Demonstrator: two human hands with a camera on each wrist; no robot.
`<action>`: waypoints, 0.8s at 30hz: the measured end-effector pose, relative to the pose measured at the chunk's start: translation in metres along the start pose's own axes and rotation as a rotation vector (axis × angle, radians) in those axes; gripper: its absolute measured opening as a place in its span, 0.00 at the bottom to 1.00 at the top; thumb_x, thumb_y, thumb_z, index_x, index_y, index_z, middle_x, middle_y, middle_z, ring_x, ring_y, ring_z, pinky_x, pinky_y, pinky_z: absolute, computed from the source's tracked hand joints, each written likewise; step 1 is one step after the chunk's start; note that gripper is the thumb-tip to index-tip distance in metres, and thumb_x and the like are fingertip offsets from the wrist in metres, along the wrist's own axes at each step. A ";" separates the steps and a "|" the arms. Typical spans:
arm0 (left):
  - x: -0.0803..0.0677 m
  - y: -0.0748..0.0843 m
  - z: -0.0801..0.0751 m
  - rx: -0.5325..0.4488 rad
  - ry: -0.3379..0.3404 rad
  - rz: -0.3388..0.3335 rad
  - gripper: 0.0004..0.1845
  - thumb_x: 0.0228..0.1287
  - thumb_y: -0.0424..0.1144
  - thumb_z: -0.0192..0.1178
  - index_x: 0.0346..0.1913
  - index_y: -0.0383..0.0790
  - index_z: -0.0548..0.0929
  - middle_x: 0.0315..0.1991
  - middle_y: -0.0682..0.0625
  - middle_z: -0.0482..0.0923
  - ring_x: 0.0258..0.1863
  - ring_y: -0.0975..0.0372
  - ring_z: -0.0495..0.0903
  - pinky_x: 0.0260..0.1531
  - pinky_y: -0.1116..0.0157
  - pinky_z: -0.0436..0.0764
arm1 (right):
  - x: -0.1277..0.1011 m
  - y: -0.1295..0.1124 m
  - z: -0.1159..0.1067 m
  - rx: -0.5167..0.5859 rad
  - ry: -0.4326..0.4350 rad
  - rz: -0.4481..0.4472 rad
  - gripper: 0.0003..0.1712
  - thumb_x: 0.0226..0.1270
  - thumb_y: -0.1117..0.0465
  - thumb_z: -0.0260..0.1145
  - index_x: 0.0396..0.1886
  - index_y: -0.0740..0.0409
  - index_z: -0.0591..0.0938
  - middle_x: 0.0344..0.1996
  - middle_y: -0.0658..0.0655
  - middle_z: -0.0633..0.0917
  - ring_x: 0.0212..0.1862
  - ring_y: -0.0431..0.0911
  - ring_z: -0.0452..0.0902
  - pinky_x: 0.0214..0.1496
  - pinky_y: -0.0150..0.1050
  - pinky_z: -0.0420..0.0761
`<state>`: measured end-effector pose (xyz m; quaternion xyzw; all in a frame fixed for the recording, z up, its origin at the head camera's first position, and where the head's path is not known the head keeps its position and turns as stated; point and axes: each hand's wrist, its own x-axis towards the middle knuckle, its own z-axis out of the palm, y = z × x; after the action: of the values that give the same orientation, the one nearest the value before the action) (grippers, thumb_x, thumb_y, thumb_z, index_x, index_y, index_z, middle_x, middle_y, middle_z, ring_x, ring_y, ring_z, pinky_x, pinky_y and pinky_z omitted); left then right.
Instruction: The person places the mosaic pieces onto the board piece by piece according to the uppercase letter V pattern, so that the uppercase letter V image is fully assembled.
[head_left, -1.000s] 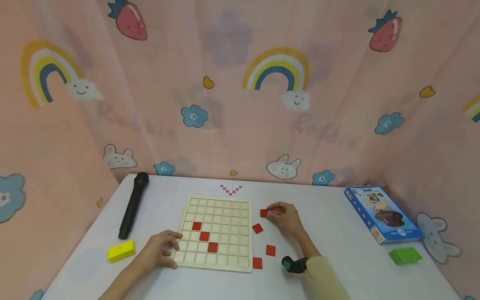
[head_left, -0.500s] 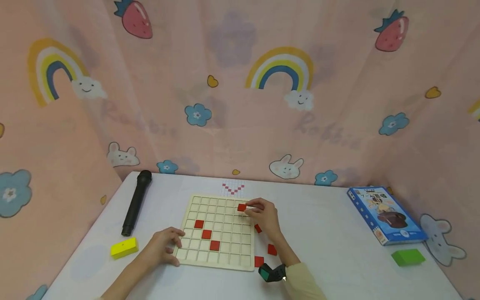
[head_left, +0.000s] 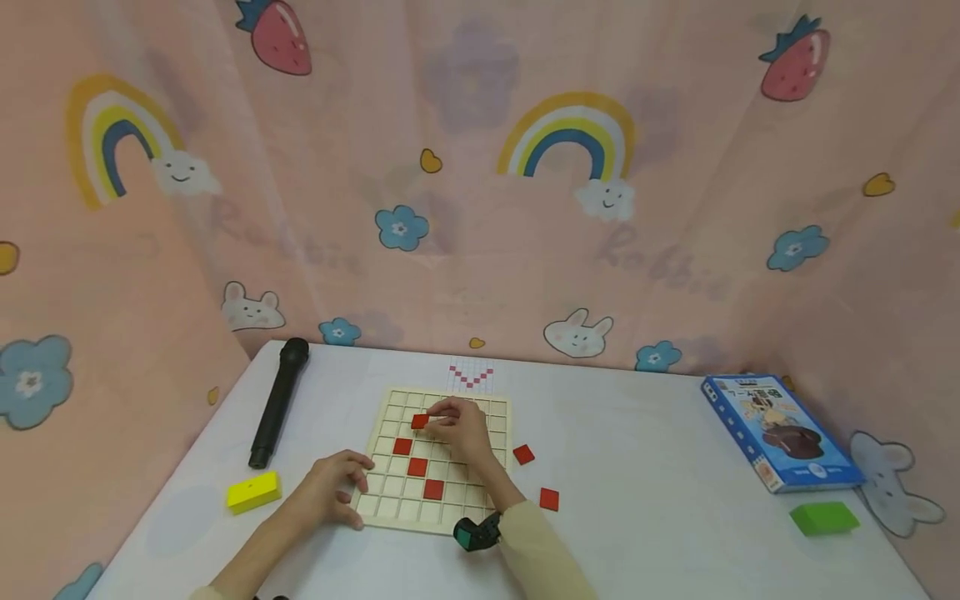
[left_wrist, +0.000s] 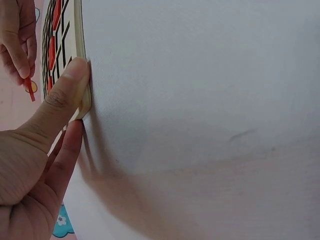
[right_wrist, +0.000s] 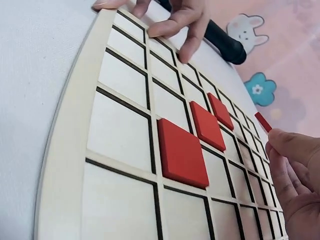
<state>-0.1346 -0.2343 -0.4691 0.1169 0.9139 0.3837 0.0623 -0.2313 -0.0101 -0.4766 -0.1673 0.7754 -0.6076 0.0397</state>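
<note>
1. Right hand (head_left: 463, 429) pinches a red square tile (head_left: 420, 421) between its fingertips (right_wrist: 285, 145), over the upper-left cells of the wooden grid board (head_left: 480, 496). The tile sits tilted in the right-wrist view and looks clear of the board surface; I cannot tell whether it touches.
2. Left hand (head_left: 333, 492) rests on the board's near-left corner, thumb (left_wrist: 62, 95) pressed against the edge, fingers relaxed across the nearest cells, gripping nothing.
3. Three placed red tiles (right_wrist: 182, 150) lie in a diagonal run, seated flat in their cells. Two loose red tiles (head_left: 536, 477) lie on the white table (head_left: 660, 483), just right of the board.
4. Handling judgement: the tile looks thin, rigid and light. A pinch on opposite edges suits it; once it lies flat there is little to grab.
5. Writing: blue box (head_left: 780, 429) at far right carries printed characters, too small to read. A small pattern card (head_left: 470, 375) showing a red V lies just beyond the board.
6. Also present: black microphone (head_left: 279, 402), yellow block (head_left: 253, 491), green block (head_left: 823, 517).
</note>
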 end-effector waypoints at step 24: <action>0.002 -0.002 0.002 0.018 0.003 -0.025 0.22 0.27 0.27 0.81 0.25 0.40 0.77 0.50 0.43 0.77 0.44 0.52 0.75 0.30 0.73 0.81 | 0.018 -0.001 0.042 -0.133 -0.036 0.000 0.10 0.52 0.71 0.73 0.35 0.67 0.83 0.31 0.59 0.86 0.34 0.47 0.84 0.36 0.32 0.83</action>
<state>-0.1362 -0.2340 -0.4717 0.1054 0.9188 0.3749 0.0647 -0.2368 -0.0552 -0.4835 -0.1806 0.8131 -0.5518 0.0424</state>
